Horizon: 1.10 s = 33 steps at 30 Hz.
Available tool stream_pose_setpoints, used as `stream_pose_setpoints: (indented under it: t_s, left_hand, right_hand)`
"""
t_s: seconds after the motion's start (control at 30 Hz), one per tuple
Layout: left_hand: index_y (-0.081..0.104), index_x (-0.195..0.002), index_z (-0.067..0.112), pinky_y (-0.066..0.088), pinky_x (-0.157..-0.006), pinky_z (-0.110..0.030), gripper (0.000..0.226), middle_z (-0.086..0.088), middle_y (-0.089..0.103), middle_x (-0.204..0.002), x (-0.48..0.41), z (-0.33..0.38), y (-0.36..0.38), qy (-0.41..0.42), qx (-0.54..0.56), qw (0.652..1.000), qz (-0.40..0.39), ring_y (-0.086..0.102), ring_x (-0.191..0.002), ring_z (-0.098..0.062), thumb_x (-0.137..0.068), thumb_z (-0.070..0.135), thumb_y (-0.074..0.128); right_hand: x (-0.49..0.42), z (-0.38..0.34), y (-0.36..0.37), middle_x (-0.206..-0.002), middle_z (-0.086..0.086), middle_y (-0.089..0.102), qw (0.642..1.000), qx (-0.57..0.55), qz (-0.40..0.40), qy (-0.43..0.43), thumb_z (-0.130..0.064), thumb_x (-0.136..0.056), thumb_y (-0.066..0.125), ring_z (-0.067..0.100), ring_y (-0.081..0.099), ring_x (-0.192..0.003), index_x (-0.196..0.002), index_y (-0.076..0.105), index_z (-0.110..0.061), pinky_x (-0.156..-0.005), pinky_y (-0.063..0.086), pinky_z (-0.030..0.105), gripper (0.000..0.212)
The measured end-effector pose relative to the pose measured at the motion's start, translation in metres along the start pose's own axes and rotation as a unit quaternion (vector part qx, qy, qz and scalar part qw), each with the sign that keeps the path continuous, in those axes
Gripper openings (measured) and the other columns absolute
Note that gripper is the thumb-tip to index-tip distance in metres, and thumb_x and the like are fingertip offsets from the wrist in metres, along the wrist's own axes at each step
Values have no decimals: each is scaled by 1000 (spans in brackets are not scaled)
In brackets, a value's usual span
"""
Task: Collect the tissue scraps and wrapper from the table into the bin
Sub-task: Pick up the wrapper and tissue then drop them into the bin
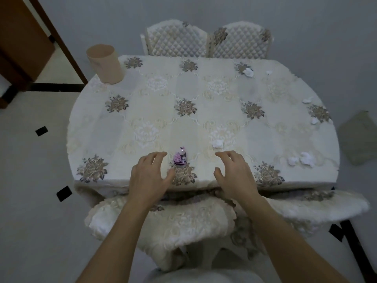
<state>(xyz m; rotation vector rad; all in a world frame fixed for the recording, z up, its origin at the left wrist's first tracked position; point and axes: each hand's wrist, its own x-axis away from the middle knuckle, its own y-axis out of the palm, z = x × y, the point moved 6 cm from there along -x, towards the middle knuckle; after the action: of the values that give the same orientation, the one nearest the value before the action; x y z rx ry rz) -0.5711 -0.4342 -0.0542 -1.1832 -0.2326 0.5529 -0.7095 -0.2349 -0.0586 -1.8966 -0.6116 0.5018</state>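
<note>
A small pink and purple wrapper (180, 159) lies near the table's front edge. My left hand (151, 174) hovers just left of it, fingers spread and relaxed, holding nothing. My right hand (234, 172) hovers further right, also empty, just below a white tissue scrap (217, 143). Several more tissue scraps dot the right side: one pair (302, 159) near the front right, one (314, 120) and another (307, 100) by the right edge, and one (248, 72) at the back. A beige bin (105, 64) stands on the table's back left corner.
The table (142, 94) wears a cream floral cloth. Two quilted chairs (206, 40) stand behind it, and covered chairs (183, 221) sit in front, close to me. A brown door (24, 37) is at the left, and a greenish cloth (359, 137) lies on the floor at the right.
</note>
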Motion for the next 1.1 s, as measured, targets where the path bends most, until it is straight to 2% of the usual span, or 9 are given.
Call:
stream_pose_setpoints:
  t_s: [0.27,0.4,0.5,0.63,0.73,0.87,0.97,1.1]
  left_hand:
    - [54,-133,20,46,-92,-44,45,-3,59,-131,-46,-13,44,-38,23,998,-50,52,-117,-28,-92,39,59]
    - [52,-135,20,48,-92,-43,46,-4,57,-133,-64,-23,81,-83,58,990,-95,52,-116,-27,-93,40,59]
    - [51,-136,15,47,-96,-42,52,-8,55,-133,-73,-33,110,-157,94,975,-126,53,-118,-27,-93,42,60]
    - [51,-135,13,47,-93,-40,55,-11,54,-129,-81,-39,142,-219,98,961,-135,54,-115,-28,-91,44,62]
    - [52,-132,15,49,-89,-41,53,-11,53,-125,-85,-39,159,-229,94,960,-130,55,-111,-29,-89,44,65]
    - [56,-127,16,50,-84,-41,50,-9,56,-115,-88,-35,170,-230,97,962,-112,55,-106,-29,-87,45,68]
    - [60,-120,14,50,-80,-41,46,-8,60,-107,-90,-30,174,-217,94,968,-90,55,-100,-28,-86,43,70]
    - [65,-105,13,45,-71,-37,28,-2,62,-93,-91,-24,177,-197,100,973,-73,54,-88,-26,-89,37,68]
  right_hand:
    - [-41,50,20,-112,11,62,999,-19,-27,35,-19,-89,63,30,58,-100,-130,57,-11,-78,53,41,42]
    - [-73,78,26,-118,8,60,997,-37,-34,58,-20,-91,63,27,63,-91,-131,57,-14,-71,55,39,41]
    - [-94,100,40,-123,4,57,993,-45,-64,83,-24,-92,61,24,65,-84,-133,55,-20,-68,55,39,41]
    - [-120,122,67,-131,3,51,989,-40,-118,83,-32,-93,62,23,65,-87,-140,49,-24,-70,54,36,49]
    - [-140,129,88,-137,2,44,981,-57,-162,87,-35,-91,65,23,65,-98,-145,42,-27,-77,55,40,60]
    - [-156,129,109,-139,0,42,976,-64,-191,84,-40,-89,68,24,63,-102,-147,40,-29,-81,54,41,65]
    - [-162,129,118,-134,-1,46,974,-58,-200,85,-38,-90,66,26,61,-102,-142,47,-30,-80,50,36,55]
    - [-161,128,123,-115,2,54,979,-46,-182,80,-35,-91,65,28,61,-94,-129,59,-28,-73,47,34,39]
